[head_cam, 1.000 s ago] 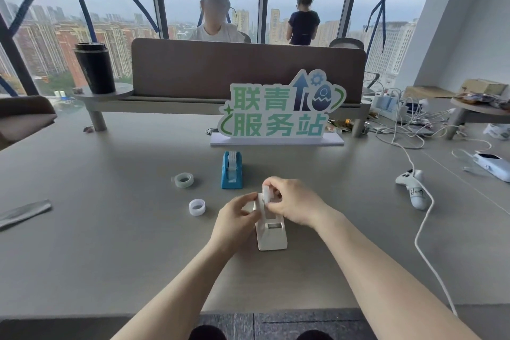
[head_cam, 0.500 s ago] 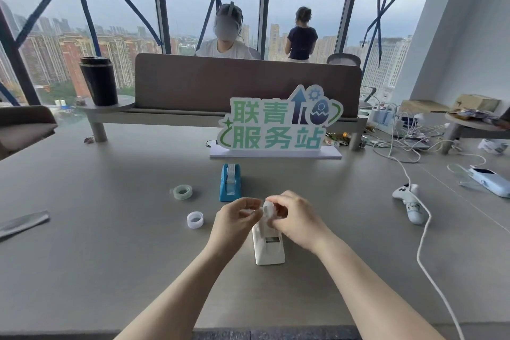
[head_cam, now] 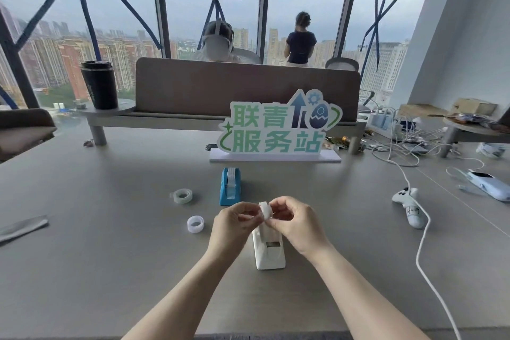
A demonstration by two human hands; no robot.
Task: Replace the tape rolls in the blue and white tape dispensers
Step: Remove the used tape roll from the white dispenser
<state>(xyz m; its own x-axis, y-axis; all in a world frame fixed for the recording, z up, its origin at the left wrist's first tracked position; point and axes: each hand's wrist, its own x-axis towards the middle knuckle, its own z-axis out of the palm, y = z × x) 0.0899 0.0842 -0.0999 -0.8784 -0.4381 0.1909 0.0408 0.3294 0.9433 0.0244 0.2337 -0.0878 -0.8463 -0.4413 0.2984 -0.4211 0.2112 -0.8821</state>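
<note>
A white tape dispenser (head_cam: 269,252) stands on the grey table (head_cam: 110,257) in front of me. Just above its far end, my left hand (head_cam: 234,222) and my right hand (head_cam: 294,219) pinch a small white tape roll (head_cam: 265,210) between their fingertips, one hand on each side. A blue tape dispenser (head_cam: 230,186) with a roll in it stands a little farther back. Two loose rolls lie to the left: a clear one (head_cam: 181,196) and a white one (head_cam: 195,224).
A green-lettered sign (head_cam: 278,130) stands behind the blue dispenser. A white controller (head_cam: 409,205) and its cable (head_cam: 422,251) lie at the right, with more cables behind. A black cup (head_cam: 99,84) sits on a shelf at the back left. Two people are beyond the divider.
Both hands have lifted the white roll up off the white dispenser and hold it above it. The head camera has tilted, so the scene sits lower in the frame.
</note>
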